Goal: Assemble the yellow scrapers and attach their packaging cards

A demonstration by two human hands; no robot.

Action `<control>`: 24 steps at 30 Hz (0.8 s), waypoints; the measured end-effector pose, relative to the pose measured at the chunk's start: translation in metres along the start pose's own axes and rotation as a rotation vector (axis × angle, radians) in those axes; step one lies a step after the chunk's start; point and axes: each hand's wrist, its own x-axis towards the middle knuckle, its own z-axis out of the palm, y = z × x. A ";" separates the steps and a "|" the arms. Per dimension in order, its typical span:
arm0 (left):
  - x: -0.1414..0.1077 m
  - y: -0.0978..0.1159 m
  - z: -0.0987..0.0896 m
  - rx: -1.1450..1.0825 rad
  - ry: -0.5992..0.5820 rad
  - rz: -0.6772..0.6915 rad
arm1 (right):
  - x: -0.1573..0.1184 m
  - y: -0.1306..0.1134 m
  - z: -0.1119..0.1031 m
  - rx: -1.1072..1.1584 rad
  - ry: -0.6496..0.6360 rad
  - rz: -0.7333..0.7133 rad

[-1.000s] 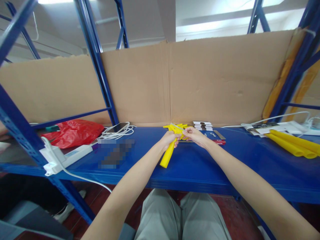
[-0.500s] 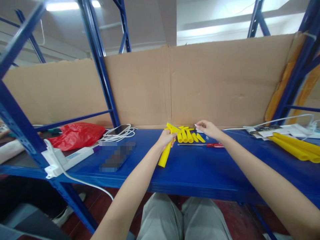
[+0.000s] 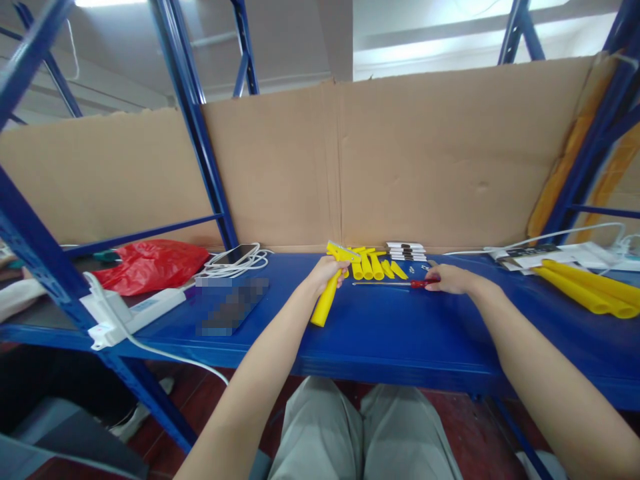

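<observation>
My left hand [image 3: 329, 273] is wrapped round a yellow tool [image 3: 324, 305] whose tube handle slants down toward the table's front edge, with a metal strip at its head. On the right, my right hand [image 3: 447, 278] has its fingers on the red handle of a screwdriver [image 3: 419, 284], whose shaft points left along the blue table. Behind it lie several yellow tubes [image 3: 367, 268] and small yellow wedge pieces [image 3: 399, 270]. A stack of white packets with black bands [image 3: 406, 251] is against the cardboard. Tiny metal parts [image 3: 412, 270] lie near the wedges.
Longer yellow tubes [image 3: 597, 293] lie at the right by papers and a cable. On the left are a power strip [image 3: 150, 313], a red bag [image 3: 155, 265], a coiled white cable [image 3: 235, 265] and a blurred dark object [image 3: 234, 307]. Cardboard [image 3: 425, 160] stands behind.
My right hand has moved from the packets down and right to the screwdriver handle, uncovering the packets. My left hand still holds the yellow tool. The view has tilted slightly.
</observation>
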 end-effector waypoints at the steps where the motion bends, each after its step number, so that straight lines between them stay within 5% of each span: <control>1: -0.001 0.000 0.000 0.018 0.023 -0.001 | 0.000 -0.001 0.000 0.013 -0.056 -0.010; 6: -0.003 0.001 0.002 0.106 0.142 0.001 | -0.003 -0.021 -0.005 0.091 -0.190 -0.048; 24: -0.001 -0.001 0.001 0.205 0.171 -0.065 | -0.007 -0.025 -0.022 0.369 -0.034 -0.108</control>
